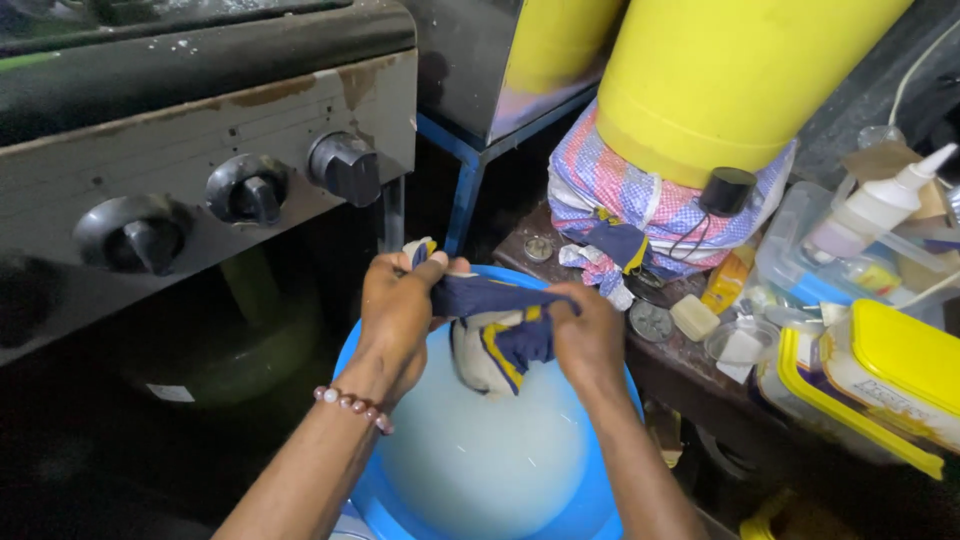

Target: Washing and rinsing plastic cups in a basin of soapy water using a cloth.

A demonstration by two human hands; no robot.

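My left hand [400,310] and my right hand [588,340] both grip a wet cloth [495,335], dark blue with yellow and white parts. The cloth is stretched and twisted between them, its bunched lower part hanging just above cloudy white water. That water fills a blue plastic basin [360,490] directly under my hands. A beaded bracelet [352,405] sits on my left wrist.
A metal stove front with three black knobs [245,190] stands at upper left. A large yellow container [720,80] wrapped in checked cloth rises at upper right. To the right, a wooden shelf [660,355] holds a white squeeze bottle [880,205], yellow-lidded boxes [900,375] and small clutter.
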